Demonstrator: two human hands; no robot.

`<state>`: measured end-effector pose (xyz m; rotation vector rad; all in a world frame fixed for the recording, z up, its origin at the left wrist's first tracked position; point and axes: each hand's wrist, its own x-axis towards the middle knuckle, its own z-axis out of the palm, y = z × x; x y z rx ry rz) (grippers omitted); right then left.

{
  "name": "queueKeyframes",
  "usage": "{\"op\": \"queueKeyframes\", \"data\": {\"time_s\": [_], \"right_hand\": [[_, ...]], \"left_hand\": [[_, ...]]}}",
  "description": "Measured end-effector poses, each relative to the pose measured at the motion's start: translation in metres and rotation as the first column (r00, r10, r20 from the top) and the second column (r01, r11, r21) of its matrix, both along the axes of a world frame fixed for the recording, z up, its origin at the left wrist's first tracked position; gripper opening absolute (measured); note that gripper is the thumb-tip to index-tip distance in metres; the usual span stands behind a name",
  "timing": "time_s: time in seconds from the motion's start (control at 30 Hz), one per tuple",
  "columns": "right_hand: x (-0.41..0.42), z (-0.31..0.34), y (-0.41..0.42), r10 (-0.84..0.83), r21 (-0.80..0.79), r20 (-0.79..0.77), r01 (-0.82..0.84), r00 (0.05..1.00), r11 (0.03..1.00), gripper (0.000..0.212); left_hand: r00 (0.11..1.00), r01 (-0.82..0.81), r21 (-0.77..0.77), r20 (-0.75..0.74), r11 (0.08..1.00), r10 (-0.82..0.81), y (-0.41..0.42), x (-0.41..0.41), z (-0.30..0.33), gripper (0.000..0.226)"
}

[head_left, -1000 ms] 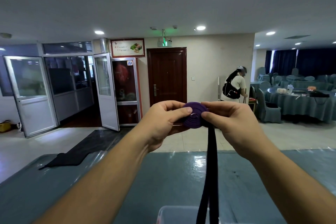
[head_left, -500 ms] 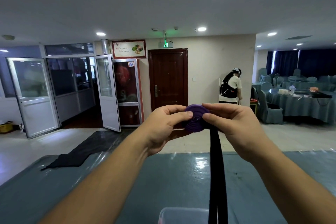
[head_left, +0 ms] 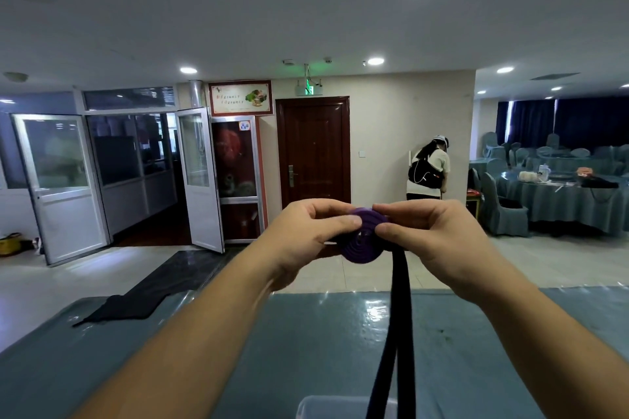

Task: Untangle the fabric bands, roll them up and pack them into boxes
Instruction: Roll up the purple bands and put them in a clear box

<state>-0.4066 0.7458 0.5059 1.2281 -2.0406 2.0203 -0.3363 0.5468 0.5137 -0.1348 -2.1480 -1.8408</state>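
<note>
Your two bare forearms reach far out and converge, your left hand (head_left: 306, 231) and right hand (head_left: 439, 238) both raised with fingers (head_left: 335, 223) and thumbs curled in a pinch, nearly meeting.

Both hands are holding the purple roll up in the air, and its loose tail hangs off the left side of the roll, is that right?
Not quite. In the head view the left hand and right hand do hold the purple roll up, but the loose tail hangs from its right side.
</note>
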Motion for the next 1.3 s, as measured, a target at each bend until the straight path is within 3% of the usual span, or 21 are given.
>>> {"op": "queueKeyframes", "data": {"time_s": [0.07,0.17,0.3,0.43,0.5,0.6,0.67,0.83,0.93,1.13,1.3], "right_hand": [[0.001,0.005,0.004,-0.008,0.115,-0.068,0.016,0.998,0.993,0.029],[0.004,0.003,-0.001,-0.023,-0.026,-0.032,0.022,0.999,0.999,0.027],[0.007,-0.004,-0.010,-0.016,-0.255,0.062,0.032,0.998,0.966,0.030],[0.007,-0.003,-0.009,0.005,-0.265,0.091,0.020,0.996,0.964,0.028],[0.004,0.000,-0.005,0.000,-0.219,0.077,0.016,0.997,0.976,0.028],[0.003,0.002,0.001,-0.007,-0.091,0.010,0.008,1.000,0.996,0.028],[0.004,0.002,0.000,0.007,-0.063,-0.004,-0.008,1.000,0.998,0.028],[0.007,-0.009,-0.008,0.009,-0.225,0.066,0.006,0.998,0.974,0.031],[0.008,-0.012,-0.008,0.012,-0.236,0.090,0.009,0.996,0.972,0.033],[0.004,-0.002,0.003,0.052,-0.004,0.022,-0.052,0.998,0.999,0.032],[0.006,-0.007,-0.005,-0.019,-0.134,0.051,0.025,0.999,0.991,0.030]], "left_hand": [[0.999,0.028,-0.106,0.037,0.994,-0.024,-0.005,0.003,0.007,0.019],[1.000,0.020,-0.082,-0.006,0.996,-0.020,-0.005,0.004,0.012,0.021],[0.997,-0.007,0.164,-0.070,0.986,0.019,0.007,0.003,0.008,0.021],[0.999,0.021,0.296,-0.034,0.955,-0.012,0.011,0.001,-0.001,0.026],[0.999,0.031,0.260,-0.020,0.965,-0.026,0.009,0.003,-0.001,0.025],[1.000,0.031,0.041,0.000,0.999,-0.031,0.006,0.007,0.002,0.022],[1.000,0.021,-0.024,-0.003,0.999,-0.021,0.003,0.008,0.005,0.021],[0.999,0.018,0.093,-0.047,0.995,-0.013,0.009,0.006,0.000,0.023],[0.999,0.013,0.192,-0.040,0.981,-0.005,0.011,0.003,-0.007,0.020],[1.000,0.023,-0.067,0.013,0.997,-0.023,0.000,0.009,0.004,0.018],[0.998,-0.006,-0.033,-0.060,0.999,0.004,0.002,0.008,0.005,0.018]]}}
